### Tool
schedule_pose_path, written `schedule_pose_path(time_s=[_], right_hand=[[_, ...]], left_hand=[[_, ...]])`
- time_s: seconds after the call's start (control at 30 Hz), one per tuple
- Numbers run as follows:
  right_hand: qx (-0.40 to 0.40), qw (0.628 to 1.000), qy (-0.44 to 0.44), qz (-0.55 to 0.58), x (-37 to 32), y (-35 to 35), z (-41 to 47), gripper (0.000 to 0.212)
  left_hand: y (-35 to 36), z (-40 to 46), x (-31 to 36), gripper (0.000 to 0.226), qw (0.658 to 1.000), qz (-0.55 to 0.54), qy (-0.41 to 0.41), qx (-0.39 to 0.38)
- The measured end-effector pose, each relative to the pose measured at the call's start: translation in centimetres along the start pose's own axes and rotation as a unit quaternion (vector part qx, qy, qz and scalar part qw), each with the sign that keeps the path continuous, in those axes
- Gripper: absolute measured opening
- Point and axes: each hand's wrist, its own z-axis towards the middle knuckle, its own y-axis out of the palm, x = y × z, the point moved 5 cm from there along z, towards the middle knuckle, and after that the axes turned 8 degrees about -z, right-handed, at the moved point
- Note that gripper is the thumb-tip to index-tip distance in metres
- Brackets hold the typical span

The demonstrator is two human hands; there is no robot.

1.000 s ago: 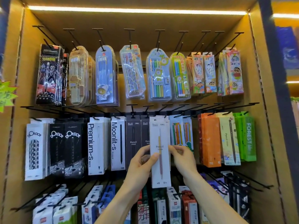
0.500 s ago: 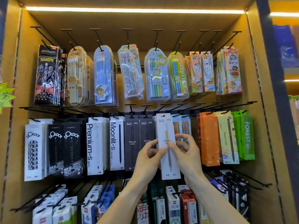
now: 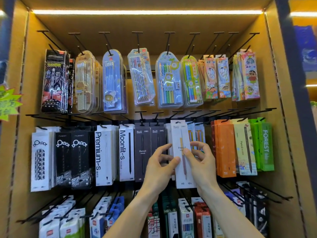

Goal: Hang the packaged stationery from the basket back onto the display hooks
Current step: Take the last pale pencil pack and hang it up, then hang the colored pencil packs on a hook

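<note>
Both thumbs press the front of a tall white cardboard pencil box [image 3: 182,162], fingers curled behind it. The left hand [image 3: 158,166] and right hand [image 3: 202,162] reach up, holding it upright at the middle row's black wire hooks [image 3: 178,112].

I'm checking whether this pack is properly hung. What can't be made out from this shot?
- Head view: whether the white pencil box has caught its hook; its hang hole sits against dark hooks and packs behind.
- The packs behind that box, hidden by it, the left hand and the right hand.
- The basket: outside the frame.
- Bottom-row packs: cut off by the lower edge and covered by the forearms.
- The green sign: blurred, cut by the left edge.
</note>
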Motion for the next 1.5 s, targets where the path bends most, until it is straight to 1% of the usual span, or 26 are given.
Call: schedule_pose_path(time_s=[0.13,0.2,0.33,0.4,0.67,0.77,0.9,1.0,1.1,1.2,1.27,1.33,1.4,1.5], right_hand=[[0.012,0.999,0.019,-0.023,0.3,0.2,0.8,0.019],[0.021,0.999,0.014,-0.047,0.5,0.5,1.3,0.020],[0.026,0.992,0.028,-0.118,1.9,1.7,2.9,0.024],[0.019,0.989,0.040,-0.141,2.8,2.5,3.6,0.026],[0.030,0.980,0.036,-0.194,4.4,3.0,4.1,0.027],[0.036,0.976,0.049,-0.209,4.5,2.1,3.4,0.031],[0.030,0.972,0.020,-0.230,4.2,0.1,-1.2,0.030],[-0.008,0.975,0.023,-0.223,5.4,-1.5,-7.6,0.028],[-0.061,0.970,0.053,-0.231,7.5,-3.2,-15.5,0.025],[-0.123,0.951,0.135,-0.250,11.5,-5.5,-24.2,0.028],[-0.154,0.932,0.201,-0.260,14.6,-7.4,-30.3,0.032],[-0.171,0.908,0.281,-0.259,17.7,-9.4,-36.5,0.031],[-0.183,0.879,0.351,-0.265,20.3,-11.3,-42.3,0.029],[-0.188,0.830,0.443,-0.284,23.7,-14.0,-50.8,0.027]], left_hand=[[-0.3,0.5,-0.4,0.049,1.000,0.022,-0.006,0.017],[-0.5,0.6,-0.6,0.046,0.999,0.047,0.000,0.027],[-0.8,0.1,-0.3,0.043,0.982,0.173,0.058,0.050],[-0.8,-0.2,-0.4,0.046,0.976,0.203,0.070,0.048],[-1.6,-1.2,-2.1,0.044,0.973,0.225,0.041,0.037],[-1.9,-1.8,-2.3,0.044,0.969,0.240,0.038,0.036],[-2.4,-4.6,-2.9,0.043,0.960,0.274,0.051,0.024],[-2.9,-8.6,-4.3,0.044,0.947,0.317,0.061,0.001],[-3.6,-14.5,-6.6,0.043,0.932,0.356,0.059,-0.035],[-4.9,-22.0,-10.5,0.043,0.921,0.382,0.015,-0.077],[-6.2,-27.4,-14.2,0.044,0.912,0.391,-0.047,-0.113],[-7.8,-33.3,-18.4,0.044,0.896,0.399,-0.117,-0.154],[-9.4,-39.6,-22.4,0.044,0.869,0.414,-0.196,-0.189],[-11.4,-49.3,-27.3,0.050,0.805,0.429,-0.336,-0.234]])
